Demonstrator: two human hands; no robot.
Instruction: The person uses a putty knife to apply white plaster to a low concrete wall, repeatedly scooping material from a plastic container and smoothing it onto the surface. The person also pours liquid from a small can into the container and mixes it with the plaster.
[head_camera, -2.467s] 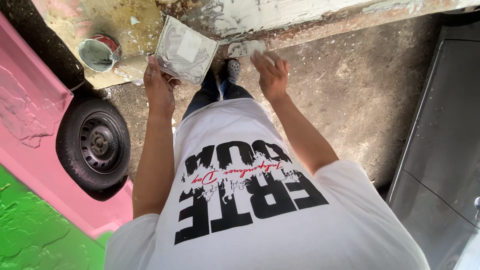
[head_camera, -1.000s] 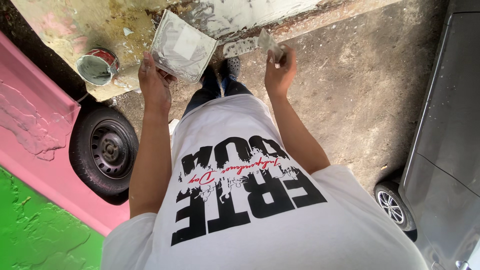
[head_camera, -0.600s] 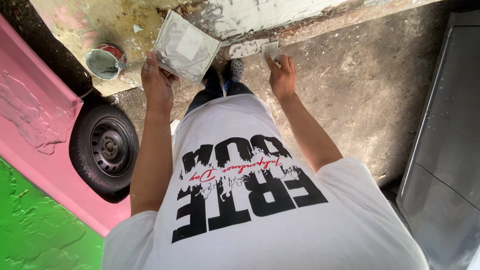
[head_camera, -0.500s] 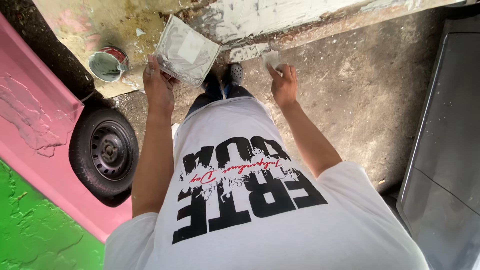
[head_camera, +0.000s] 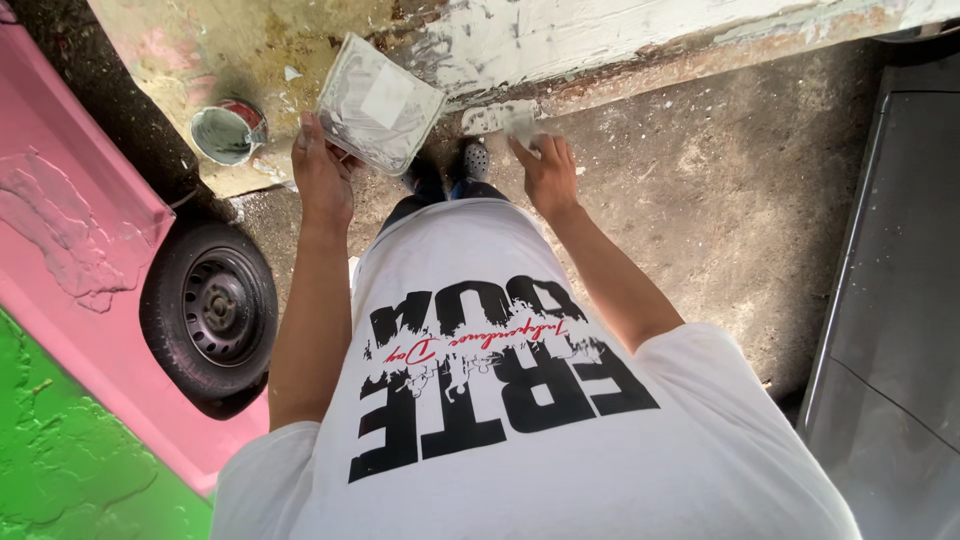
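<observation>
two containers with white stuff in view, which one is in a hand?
The square, flat grey tray, smeared white, gripped at its lower corner by the left hand. The round metal can sits apart on the stained surface, untouched.

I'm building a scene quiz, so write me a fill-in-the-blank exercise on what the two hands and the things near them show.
1. The left hand holds a square grey putty-smeared board by its ____ edge.
2. The open round paint tin stands to the ____ of that board.
3. The black car wheel belongs to a body panel coloured ____.
4. The right hand works a putty-covered tool against the worn ____-painted surface.

Missing words: lower; left; pink; white
</observation>
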